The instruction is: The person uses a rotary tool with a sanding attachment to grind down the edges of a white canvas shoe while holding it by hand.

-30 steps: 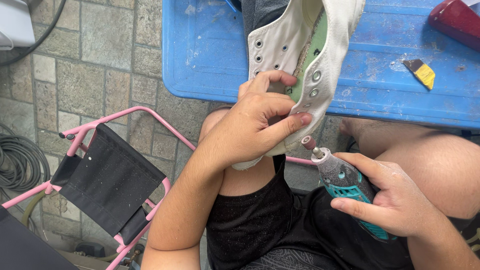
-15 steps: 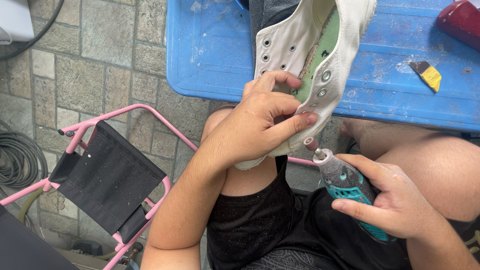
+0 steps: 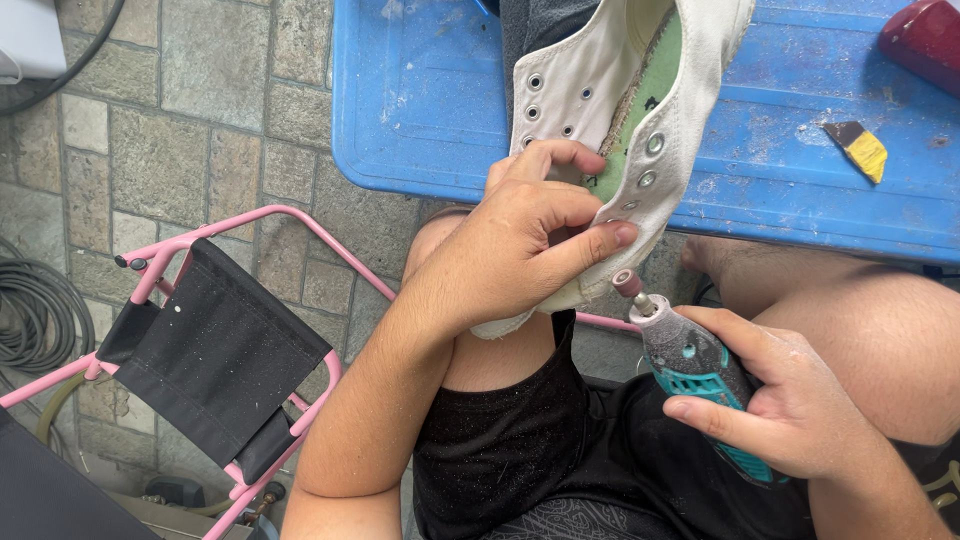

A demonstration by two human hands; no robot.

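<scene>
Teal and grey, the rotary tool (image 3: 700, 375) sits clenched in the right hand (image 3: 790, 415) over the lap, its pink tip just beside the white shoe (image 3: 640, 130). The left hand (image 3: 520, 240) pinches the shoe's edge. Beyond, the shoe overhangs the blue table (image 3: 420, 100); open paving lies left, near a pink folding chair (image 3: 200, 350).

Above: the blue table (image 3: 430, 110) edge overhangs the lap, and the white shoe (image 3: 640, 130) in the left hand (image 3: 510, 250) fills the middle.
Right: rotary tool (image 3: 690, 365) in the right hand (image 3: 790, 410); only a small gap separates its tip from the shoe.
Left: pink folding chair (image 3: 210, 350) and coiled hose (image 3: 35, 315) crowd the stone floor (image 3: 200, 110), which seems open farther up.
Below: thighs block the way.
</scene>
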